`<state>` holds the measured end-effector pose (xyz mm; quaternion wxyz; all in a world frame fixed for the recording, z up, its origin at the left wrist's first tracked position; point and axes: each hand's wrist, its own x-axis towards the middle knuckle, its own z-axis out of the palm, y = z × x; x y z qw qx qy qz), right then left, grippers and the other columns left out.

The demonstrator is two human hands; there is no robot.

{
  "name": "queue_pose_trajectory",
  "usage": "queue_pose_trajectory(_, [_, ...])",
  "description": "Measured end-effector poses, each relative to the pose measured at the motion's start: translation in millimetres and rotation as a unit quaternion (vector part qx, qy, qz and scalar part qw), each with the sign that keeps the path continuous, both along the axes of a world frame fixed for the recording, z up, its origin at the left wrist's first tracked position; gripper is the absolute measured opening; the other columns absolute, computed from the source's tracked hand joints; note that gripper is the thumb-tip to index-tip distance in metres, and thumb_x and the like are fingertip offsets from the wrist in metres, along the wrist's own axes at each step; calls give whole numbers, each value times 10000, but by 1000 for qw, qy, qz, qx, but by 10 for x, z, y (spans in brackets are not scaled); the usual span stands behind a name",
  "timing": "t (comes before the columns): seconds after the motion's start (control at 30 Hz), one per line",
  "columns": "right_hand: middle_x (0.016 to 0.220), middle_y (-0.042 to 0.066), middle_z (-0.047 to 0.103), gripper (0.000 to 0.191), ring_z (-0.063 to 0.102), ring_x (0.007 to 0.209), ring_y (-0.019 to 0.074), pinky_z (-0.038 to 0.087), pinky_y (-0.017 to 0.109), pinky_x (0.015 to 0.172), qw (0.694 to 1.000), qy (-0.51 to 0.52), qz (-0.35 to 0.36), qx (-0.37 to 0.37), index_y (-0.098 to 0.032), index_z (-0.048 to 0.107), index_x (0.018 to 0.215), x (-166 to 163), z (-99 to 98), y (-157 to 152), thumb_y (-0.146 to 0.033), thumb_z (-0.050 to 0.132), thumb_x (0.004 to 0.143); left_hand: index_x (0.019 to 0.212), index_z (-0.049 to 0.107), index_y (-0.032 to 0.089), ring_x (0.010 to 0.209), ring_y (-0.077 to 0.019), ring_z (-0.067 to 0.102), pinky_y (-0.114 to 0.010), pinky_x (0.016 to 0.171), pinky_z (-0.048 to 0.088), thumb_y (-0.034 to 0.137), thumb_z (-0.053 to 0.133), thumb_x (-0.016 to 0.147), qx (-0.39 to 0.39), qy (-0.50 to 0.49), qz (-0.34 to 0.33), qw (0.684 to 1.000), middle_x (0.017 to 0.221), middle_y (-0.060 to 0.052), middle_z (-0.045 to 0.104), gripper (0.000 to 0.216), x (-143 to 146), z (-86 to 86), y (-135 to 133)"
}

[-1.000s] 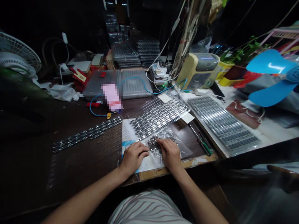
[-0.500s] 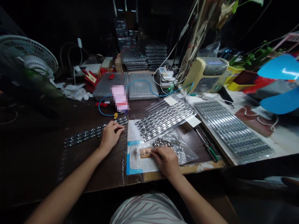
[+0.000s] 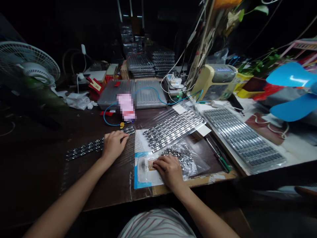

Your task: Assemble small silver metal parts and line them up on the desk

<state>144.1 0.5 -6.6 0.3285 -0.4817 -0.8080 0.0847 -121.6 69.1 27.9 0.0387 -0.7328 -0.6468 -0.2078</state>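
Observation:
My left hand (image 3: pixel 113 144) lies palm down with curled fingers on a row of long dark strips (image 3: pixel 84 148) studded with small metal parts on the brown table. My right hand (image 3: pixel 167 168) rests on a white sheet (image 3: pixel 143 172) with a blue edge, its fingertips pressed together against a small tan piece (image 3: pixel 151 165). Just beyond that hand is a clear bag (image 3: pixel 188 158) holding a heap of small shiny metal parts. Further back lies a bundle of the same strips in clear wrap (image 3: pixel 173 127).
A long tray of dark parts (image 3: pixel 245 140) sits at the right, with thin tools (image 3: pixel 218 152) beside it. Grey trays (image 3: pixel 141 94), a blue cable (image 3: pixel 109 117), a power strip (image 3: pixel 173 82), a beige machine (image 3: pixel 213 82), a white fan (image 3: pixel 29 66) and a blue fan (image 3: pixel 292 86) ring the table.
My left hand left the white sheet and moved left onto the row of strips, where it now rests. My right hand slid left from the bag to the small tan piece.

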Motion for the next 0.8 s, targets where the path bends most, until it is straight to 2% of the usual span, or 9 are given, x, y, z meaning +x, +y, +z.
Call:
queue_pose_trajectory(0.13, [848, 12, 664, 81, 521, 776, 152, 312, 301, 688, 999, -30, -4, 17, -290, 713, 871, -25, 6, -18, -320, 640, 852, 866, 709, 230, 872, -231, 598, -367, 795, 346, 313, 543, 849, -27, -19, -53, 998, 907, -46, 709, 186, 477, 4, 402])
queue_pose_trajectory(0.23, [950, 33, 658, 162, 531, 847, 175, 344, 310, 715, 998, -54, -14, 23, -275, 679, 1008, 79, 74, -17, -304, 633, 856, 810, 713, 221, 842, -248, 607, -376, 787, 355, 322, 580, 821, -39, -21, -59, 997, 855, -65, 713, 167, 678, -25, 575])
queue_pose_trajectory(0.37, [1109, 60, 640, 278, 519, 931, 224, 378, 349, 729, 993, -103, -47, 39, -258, 613, 1148, 378, 171, 18, -295, 596, 873, 797, 691, 208, 775, -242, 624, -366, 752, 395, 298, 560, 820, -49, -61, -58, 995, 795, -70, 706, 161, 641, -56, 587])
queue_pose_trajectory(0.47, [1101, 61, 645, 254, 523, 903, 228, 389, 354, 702, 989, -140, -39, 43, -259, 627, 1112, 541, 158, 45, -318, 604, 867, 819, 647, 187, 747, -216, 635, -328, 701, 437, 310, 530, 824, -57, -182, -43, 981, 788, -64, 692, 170, 528, -54, 493])
queue_pose_trajectory(0.53, [1014, 52, 662, 176, 530, 863, 212, 390, 338, 684, 989, -141, -34, 35, -250, 652, 1038, 570, 111, 54, -283, 593, 875, 833, 607, 164, 705, -191, 639, -289, 634, 461, 364, 531, 817, -92, -313, -37, 945, 767, -59, 674, 214, 473, -39, 386])
queue_pose_trajectory(0.63, [908, 39, 662, 104, 533, 816, 191, 389, 317, 670, 993, -111, -39, 24, -235, 673, 929, 540, 29, 63, -233, 580, 883, 960, 581, 139, 626, -147, 624, -227, 513, 455, 447, 554, 790, -184, -477, -43, 859, 756, -39, 637, 352, 444, 6, 159])
queue_pose_trajectory(0.73, [899, 46, 653, 132, 533, 808, 185, 401, 313, 682, 996, -72, -46, 25, -227, 681, 937, 498, -23, 79, -242, 556, 897, 1071, 589, 137, 645, -128, 612, -222, 517, 483, 460, 574, 774, -257, -543, -52, 798, 807, -46, 628, 439, 455, 49, -103])
queue_pose_trajectory(0.8, [919, 58, 644, 172, 535, 821, 187, 415, 316, 696, 997, -49, -49, 29, -218, 678, 987, 480, -35, 90, -240, 526, 910, 1066, 608, 136, 666, -130, 615, -248, 569, 516, 451, 581, 776, -286, -555, -52, 779, 827, -57, 639, 429, 478, 51, -264])
